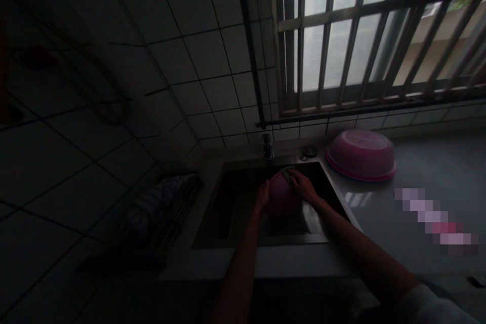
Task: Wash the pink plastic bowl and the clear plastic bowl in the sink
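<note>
Both my arms reach into a steel sink (231, 233) in a dim kitchen. My left hand (261, 195) grips the left side of a round pink bowl (280, 197) held over the basin. My right hand (301, 185) is closed on a small greyish scrubbing pad (287, 174) pressed against the bowl's upper right edge. The tap (268, 148) stands just behind the bowl.
A larger pink basin (360, 154) lies upside down on the grey counter (417, 172) right of the sink. A dish rack with a striped cloth (159, 207) sits left of the sink. A barred window (379, 35) is behind, and a drain plug (310, 151) by the tap.
</note>
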A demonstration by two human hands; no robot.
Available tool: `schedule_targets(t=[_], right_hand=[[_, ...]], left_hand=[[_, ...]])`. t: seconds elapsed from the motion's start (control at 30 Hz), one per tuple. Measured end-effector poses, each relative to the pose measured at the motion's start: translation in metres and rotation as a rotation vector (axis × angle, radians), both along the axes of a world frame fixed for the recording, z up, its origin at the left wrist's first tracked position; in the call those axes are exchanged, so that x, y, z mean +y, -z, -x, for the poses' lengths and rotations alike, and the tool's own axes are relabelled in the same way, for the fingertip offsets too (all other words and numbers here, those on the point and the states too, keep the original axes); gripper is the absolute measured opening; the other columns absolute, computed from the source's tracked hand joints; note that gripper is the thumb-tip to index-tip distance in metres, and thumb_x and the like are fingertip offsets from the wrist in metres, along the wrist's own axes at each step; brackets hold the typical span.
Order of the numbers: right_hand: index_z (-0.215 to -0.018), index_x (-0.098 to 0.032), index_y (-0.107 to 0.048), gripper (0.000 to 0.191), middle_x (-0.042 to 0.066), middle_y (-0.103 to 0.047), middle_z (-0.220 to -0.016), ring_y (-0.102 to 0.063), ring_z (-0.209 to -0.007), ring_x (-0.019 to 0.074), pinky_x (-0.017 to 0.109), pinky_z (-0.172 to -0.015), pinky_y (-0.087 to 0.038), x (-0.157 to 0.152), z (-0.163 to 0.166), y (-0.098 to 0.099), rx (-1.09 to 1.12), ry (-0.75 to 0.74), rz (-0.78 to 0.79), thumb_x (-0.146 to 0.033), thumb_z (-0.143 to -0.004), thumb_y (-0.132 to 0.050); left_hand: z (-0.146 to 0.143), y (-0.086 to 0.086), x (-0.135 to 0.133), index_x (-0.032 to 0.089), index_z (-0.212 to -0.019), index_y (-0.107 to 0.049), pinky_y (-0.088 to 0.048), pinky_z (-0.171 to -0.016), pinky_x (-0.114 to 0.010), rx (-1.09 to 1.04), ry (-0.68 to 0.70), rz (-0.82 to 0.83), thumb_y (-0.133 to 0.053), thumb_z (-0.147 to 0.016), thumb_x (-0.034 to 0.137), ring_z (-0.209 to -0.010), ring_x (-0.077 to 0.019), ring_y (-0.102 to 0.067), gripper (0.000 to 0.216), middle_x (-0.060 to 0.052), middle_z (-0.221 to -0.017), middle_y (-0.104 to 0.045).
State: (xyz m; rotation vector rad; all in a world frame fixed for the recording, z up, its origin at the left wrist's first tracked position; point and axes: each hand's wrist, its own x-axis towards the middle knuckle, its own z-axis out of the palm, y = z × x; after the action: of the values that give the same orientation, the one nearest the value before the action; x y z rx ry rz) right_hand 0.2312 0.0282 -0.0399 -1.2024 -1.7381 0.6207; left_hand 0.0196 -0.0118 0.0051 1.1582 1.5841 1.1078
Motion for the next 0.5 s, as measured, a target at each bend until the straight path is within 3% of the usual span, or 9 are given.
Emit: schedule_targets(t=[0.2,0.33,0.4,0.5], right_hand=[[-0.144,-0.02,-0.067,0.047,0.013,-0.064,-0.15,-0.059,-0.141,0.0287,0.051,-0.123,-0.043,-0.006,0.021,0.004,-0.02,0.024,-0.05,-0.027,-0.1,-0.05],[-0.139,-0.022,-0.07,0.045,0.013,-0.066,-0.148,-0.059,-0.142,0.0274,0.051,-0.121,-0.047,-0.017,0.033,-0.006,-0.055,-0.083,-0.148,-0.02,-0.098,-0.052],[-0.137,-0.024,-0.072,0.045,0.012,-0.068,-0.144,-0.057,-0.143,0.0272,0.052,-0.119,-0.048,-0.027,0.041,-0.016,-0.099,-0.188,-0.236,-0.016,-0.097,-0.053],[-0.134,-0.026,-0.074,0.045,0.01,-0.071,-0.141,-0.055,-0.145,0.0271,0.053,-0.121,-0.045,-0.043,0.051,-0.034,-0.205,-0.382,-0.366,-0.013,-0.094,-0.057]], left_hand=[[-0.006,0.006,0.0,0.022,-0.099,-0.073,-0.049,-0.103,-0.041,0.196,-0.058,-0.28,-0.047,-0.1,0.045,-0.109,-0.0273,-0.069,0.035,-0.012,-0.113,-0.077],[-0.008,0.004,0.0,0.02,-0.087,-0.075,-0.052,-0.093,-0.04,0.156,-0.049,-0.146,-0.047,-0.099,0.057,-0.101,-0.0307,-0.07,0.047,-0.012,-0.097,-0.079],[-0.005,0.0,0.003,0.019,-0.075,-0.073,-0.053,-0.087,-0.039,0.086,-0.058,-0.054,-0.047,-0.097,0.067,-0.098,-0.0318,-0.07,0.059,-0.011,-0.083,-0.077],[0.003,-0.006,0.006,0.018,-0.072,-0.074,-0.054,-0.086,-0.039,-0.041,-0.095,-0.011,-0.047,-0.092,0.078,-0.101,-0.0328,-0.07,0.069,-0.011,-0.078,-0.076]])
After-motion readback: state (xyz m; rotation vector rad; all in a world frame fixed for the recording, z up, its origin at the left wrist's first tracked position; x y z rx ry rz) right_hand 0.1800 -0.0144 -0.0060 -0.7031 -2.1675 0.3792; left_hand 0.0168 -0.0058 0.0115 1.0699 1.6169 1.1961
